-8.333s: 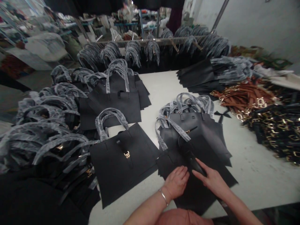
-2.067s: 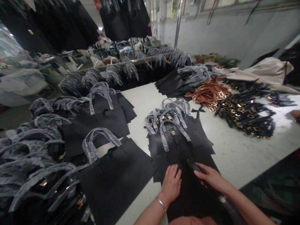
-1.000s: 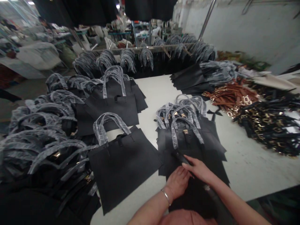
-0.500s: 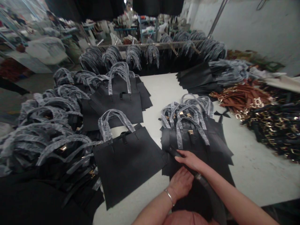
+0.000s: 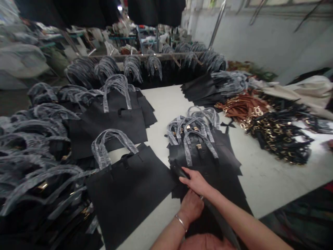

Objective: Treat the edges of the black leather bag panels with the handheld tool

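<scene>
From here, the person's right hand point(image 5: 196, 182) holds a black strap point(image 5: 177, 169) near its end, the fingers pressed together over it. The strap runs from the hand down toward the person's body. The left hand point(image 5: 191, 206), wearing a silver bangle point(image 5: 180, 222), sits just below the right, its fingers bunched; I can't tell whether it grips anything. Both hands are at the near end of a stack of black leather tote bags point(image 5: 226, 163) on a white table point(image 5: 262, 180). A gold clasp point(image 5: 198, 146) shows on the top bag, any marking too small to read.
</scene>
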The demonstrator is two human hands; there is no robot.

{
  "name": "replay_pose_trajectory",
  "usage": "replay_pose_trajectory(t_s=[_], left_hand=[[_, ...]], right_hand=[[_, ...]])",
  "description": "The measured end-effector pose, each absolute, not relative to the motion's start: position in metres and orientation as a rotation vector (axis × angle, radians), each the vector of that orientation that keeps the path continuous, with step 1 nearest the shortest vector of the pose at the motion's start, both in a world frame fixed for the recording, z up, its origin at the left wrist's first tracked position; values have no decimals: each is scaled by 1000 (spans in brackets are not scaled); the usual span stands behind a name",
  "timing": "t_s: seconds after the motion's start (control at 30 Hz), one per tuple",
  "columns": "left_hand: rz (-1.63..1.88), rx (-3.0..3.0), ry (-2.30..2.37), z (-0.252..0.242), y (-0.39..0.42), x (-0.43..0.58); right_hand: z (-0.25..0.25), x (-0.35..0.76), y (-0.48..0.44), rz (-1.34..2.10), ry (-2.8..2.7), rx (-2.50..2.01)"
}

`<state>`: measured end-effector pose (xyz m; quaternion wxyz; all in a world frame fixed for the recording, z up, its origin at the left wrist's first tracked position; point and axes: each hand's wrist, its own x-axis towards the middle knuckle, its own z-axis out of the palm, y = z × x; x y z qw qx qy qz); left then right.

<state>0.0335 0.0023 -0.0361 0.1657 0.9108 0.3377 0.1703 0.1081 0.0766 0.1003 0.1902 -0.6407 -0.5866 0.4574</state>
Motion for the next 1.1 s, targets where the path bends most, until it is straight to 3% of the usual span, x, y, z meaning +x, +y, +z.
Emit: replay_pose_trajectory(t_s=[0.17,0.37,0.73,0.93,1.1], left_hand=[[656,2596,973,-33,1,29],[592,2522,1115,-4,6,38],[555,2678,1196,-9,12,50],[563,2710,1212,-8,12,51],[534,2729,1227,-8,13,52]], right_hand=[[114,177,22,1222,-1349,-1891],[104,262,-31,1265,-864,-2006],[109,300,22,1090,-633,-1807],[110,338,0,1323,-589,-1759],[103,342,38,1311,-565,-1735]])
